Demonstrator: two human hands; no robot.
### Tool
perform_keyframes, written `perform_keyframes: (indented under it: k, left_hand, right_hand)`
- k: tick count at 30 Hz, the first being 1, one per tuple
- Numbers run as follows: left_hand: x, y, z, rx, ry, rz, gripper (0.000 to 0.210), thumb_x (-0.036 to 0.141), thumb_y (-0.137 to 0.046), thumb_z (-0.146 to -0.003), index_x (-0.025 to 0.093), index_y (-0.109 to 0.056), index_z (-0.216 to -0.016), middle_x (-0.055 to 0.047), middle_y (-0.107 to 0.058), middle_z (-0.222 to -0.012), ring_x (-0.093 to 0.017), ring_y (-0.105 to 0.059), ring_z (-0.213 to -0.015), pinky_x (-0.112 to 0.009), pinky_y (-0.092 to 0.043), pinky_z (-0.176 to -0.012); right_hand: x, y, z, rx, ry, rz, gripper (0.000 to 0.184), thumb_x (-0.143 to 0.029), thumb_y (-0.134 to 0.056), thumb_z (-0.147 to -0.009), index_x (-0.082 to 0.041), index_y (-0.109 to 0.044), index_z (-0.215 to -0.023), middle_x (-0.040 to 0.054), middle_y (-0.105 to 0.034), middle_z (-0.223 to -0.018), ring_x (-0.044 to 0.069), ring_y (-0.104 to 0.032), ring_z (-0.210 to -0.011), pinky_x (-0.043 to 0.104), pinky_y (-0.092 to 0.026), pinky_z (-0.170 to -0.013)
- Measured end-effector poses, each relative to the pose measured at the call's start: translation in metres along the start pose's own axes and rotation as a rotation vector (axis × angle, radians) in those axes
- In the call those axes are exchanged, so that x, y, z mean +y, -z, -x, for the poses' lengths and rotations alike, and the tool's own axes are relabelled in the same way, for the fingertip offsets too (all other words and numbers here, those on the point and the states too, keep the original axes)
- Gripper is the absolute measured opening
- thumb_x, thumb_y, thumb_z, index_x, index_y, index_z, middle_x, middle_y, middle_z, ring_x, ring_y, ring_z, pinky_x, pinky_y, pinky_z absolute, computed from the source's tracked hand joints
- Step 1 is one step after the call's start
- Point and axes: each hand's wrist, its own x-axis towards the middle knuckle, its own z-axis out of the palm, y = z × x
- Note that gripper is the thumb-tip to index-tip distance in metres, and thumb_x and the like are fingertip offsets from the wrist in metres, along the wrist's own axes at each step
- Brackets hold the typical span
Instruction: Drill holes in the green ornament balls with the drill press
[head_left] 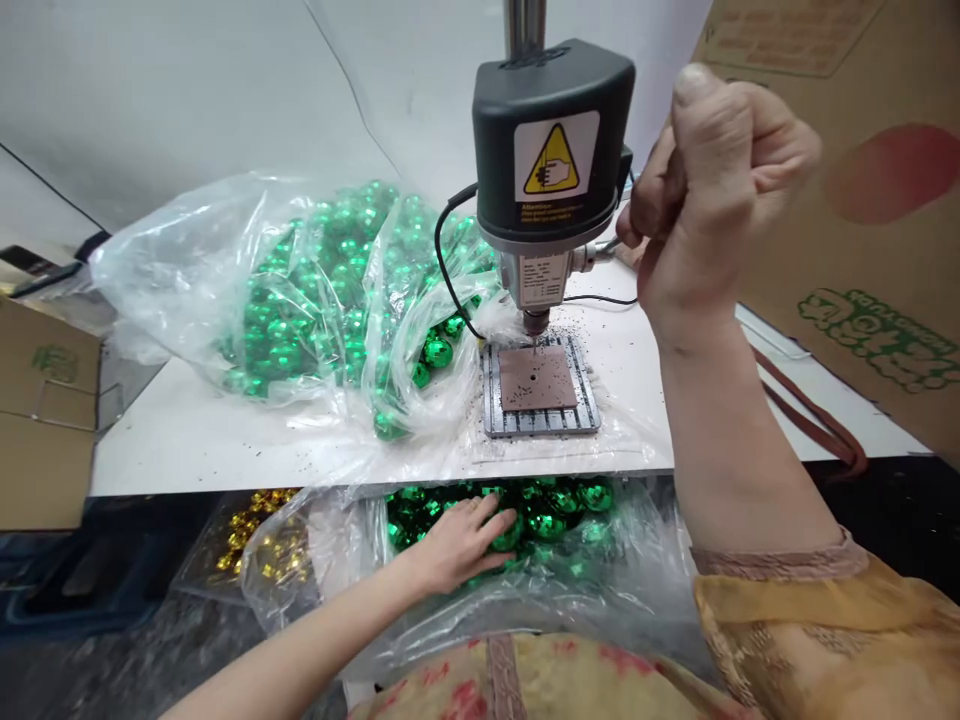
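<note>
My right hand [709, 175] is raised in a fist at the right side of a small drill press [555, 150], closed on its feed lever [606, 248], most of which the fingers hide. Below the chuck [535, 322], a brown square pad [537, 380] with a dark hole lies on the slotted metal base [517, 425], sprinkled with dark shavings. My left hand [465, 540] reaches into an open plastic bag [600, 590] below the table's front edge. Its fingers curl around a shiny green faceted ball [507, 532], among several others like it.
A large clear bag of green balls [315, 290] lies on the white table [225, 440], left of the drill press. Gold balls [259, 530] sit in plastic at lower left. Cardboard boxes [862, 270] stand right and left. A black cable [442, 260] loops beside the drill.
</note>
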Motion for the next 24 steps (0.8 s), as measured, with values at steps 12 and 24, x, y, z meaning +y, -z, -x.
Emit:
perform_keyframes:
  k: [12,24]
  left_hand:
    - [0.028,-0.043,0.019,-0.285,0.295,0.034,0.091,0.025,-0.079,-0.079,0.036,-0.032,-0.155,-0.019,-0.017,-0.168,-0.041,-0.049,-0.135,-0.058,-0.042,-0.109]
    - [0.019,-0.053,0.010,-0.223,-0.320,0.119,0.049,0.048,-0.048,-0.100,0.039,-0.046,-0.149,-0.007,-0.037,-0.162,-0.037,-0.020,-0.155,-0.067,-0.019,-0.122]
  right_hand:
    - [-0.002,0.009,0.001,-0.040,-0.085,0.202,0.053,-0.046,-0.062,-0.085,-0.026,-0.029,-0.049,-0.0048,-0.029,-0.043,0.010,-0.029,-0.036,0.033,-0.027,-0.037]
    - [-0.009,0.004,0.001,0.002,-0.165,0.202,0.048,-0.046,-0.064,-0.075,-0.026,-0.027,-0.051,-0.0085,-0.028,-0.041,0.007,-0.024,-0.035,0.029,-0.023,-0.037]
